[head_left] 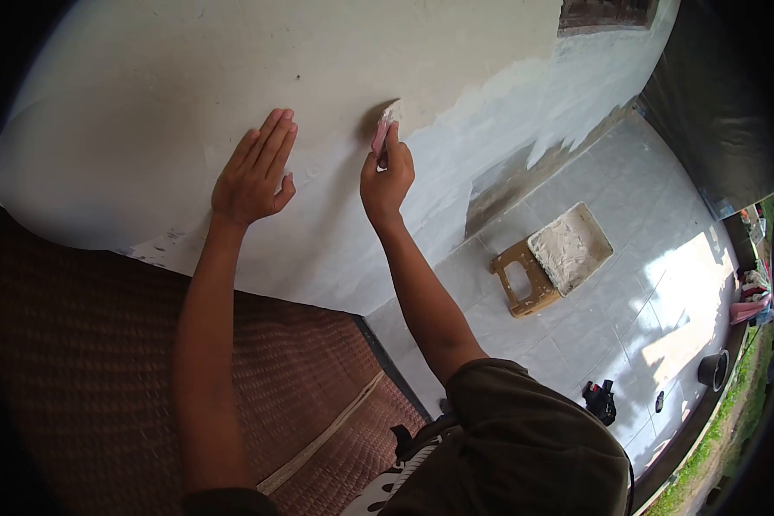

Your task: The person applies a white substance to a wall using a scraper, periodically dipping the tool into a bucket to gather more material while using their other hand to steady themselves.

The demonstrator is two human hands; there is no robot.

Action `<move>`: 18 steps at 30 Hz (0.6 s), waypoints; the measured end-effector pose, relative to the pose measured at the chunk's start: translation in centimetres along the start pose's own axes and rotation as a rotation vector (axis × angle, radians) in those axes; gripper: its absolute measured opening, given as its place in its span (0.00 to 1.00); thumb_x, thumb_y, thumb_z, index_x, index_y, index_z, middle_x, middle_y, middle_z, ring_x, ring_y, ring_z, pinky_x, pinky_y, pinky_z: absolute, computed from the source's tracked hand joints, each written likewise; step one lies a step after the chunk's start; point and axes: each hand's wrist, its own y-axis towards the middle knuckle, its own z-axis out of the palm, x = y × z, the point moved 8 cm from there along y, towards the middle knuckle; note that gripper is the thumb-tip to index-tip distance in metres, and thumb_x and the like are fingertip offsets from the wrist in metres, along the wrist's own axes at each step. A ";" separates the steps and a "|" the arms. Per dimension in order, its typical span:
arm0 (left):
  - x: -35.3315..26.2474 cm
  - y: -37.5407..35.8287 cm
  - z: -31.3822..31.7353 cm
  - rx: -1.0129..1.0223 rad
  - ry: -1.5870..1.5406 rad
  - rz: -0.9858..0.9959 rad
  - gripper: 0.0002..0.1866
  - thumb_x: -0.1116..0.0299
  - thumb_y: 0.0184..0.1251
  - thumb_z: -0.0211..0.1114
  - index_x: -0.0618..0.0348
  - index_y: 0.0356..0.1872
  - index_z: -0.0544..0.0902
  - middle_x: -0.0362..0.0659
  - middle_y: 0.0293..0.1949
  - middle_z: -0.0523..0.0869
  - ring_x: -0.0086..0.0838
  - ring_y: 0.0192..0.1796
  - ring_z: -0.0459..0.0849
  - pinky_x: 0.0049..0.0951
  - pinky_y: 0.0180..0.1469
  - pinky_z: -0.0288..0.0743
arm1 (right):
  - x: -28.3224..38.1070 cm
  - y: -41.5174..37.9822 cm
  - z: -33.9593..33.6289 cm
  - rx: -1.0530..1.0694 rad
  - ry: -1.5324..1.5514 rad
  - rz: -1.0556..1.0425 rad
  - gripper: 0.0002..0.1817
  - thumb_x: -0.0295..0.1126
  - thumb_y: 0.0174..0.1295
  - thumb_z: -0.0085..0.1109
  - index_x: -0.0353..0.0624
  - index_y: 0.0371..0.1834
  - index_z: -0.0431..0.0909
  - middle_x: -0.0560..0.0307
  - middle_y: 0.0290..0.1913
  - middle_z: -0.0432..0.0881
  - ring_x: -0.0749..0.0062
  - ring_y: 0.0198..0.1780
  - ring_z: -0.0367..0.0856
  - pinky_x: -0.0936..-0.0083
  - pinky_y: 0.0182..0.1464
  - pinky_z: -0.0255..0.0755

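We brace our left hand [254,172] flat on the wall [146,103], fingers pressed together, while right hand [387,176] pinches a pink scraper [382,133] against it, tray [571,248] far right.

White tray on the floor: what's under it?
The white tray sits tilted on a small brown wooden stool, which stands on the pale tiled floor. The stool's top and the tiles directly beneath are covered by the tray.

Bare forearms, olive-brown short sleeves [525,430], no gloves
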 end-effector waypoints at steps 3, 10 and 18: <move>-0.2 0.0 -0.1 -0.009 0.009 -0.005 0.35 0.62 0.63 0.53 0.65 0.73 0.69 0.46 0.78 0.66 0.31 0.81 0.61 0.37 0.82 0.48 | 1.4 -2.8 2.1 0.121 -0.004 0.014 0.40 0.13 0.50 0.63 0.32 0.73 0.68 0.50 0.37 0.79 0.57 0.38 0.77 0.65 0.42 0.75; 0.0 0.0 -0.1 0.004 0.008 -0.018 0.36 0.61 0.61 0.53 0.64 0.72 0.70 0.44 0.78 0.67 0.31 0.81 0.62 0.36 0.82 0.50 | 5.0 -9.0 -0.9 0.269 0.150 0.010 0.37 0.12 0.48 0.64 0.37 0.68 0.75 0.57 0.27 0.72 0.64 0.29 0.73 0.71 0.31 0.71; -0.1 0.0 -0.1 -0.005 0.010 -0.003 0.35 0.62 0.63 0.53 0.64 0.73 0.70 0.45 0.78 0.67 0.31 0.81 0.62 0.37 0.82 0.48 | -1.0 -0.2 -0.5 0.011 -0.035 0.010 0.35 0.10 0.52 0.59 0.32 0.69 0.73 0.56 0.30 0.75 0.70 0.31 0.73 0.74 0.35 0.71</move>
